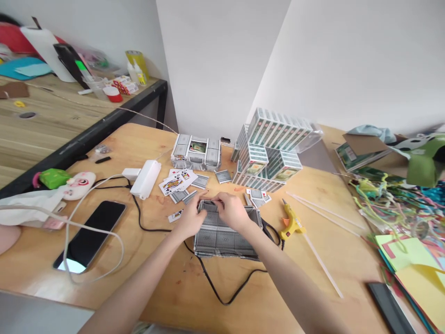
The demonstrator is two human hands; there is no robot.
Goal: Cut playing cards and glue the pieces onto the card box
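An open box made of grey patterned playing cards [225,239] rests on the wooden table in front of me. At its far left corner, my left hand [191,215] has its fingers bent around the rim. My right hand [231,208] pinches the far wall of the box just right of the left hand. Loose playing cards [177,181] lie beyond the left hand, and a few more cards [257,197] lie past the right hand. A yellow glue gun [292,222] lies to the right of the box.
Behind stand a finished-looking card box [196,152] and stacked card packs [278,130]. A white power strip [146,180], phone [92,234] and cables are at the left. Glue sticks [323,264], coloured paper [413,273] and craft wires [396,199] lie at the right.
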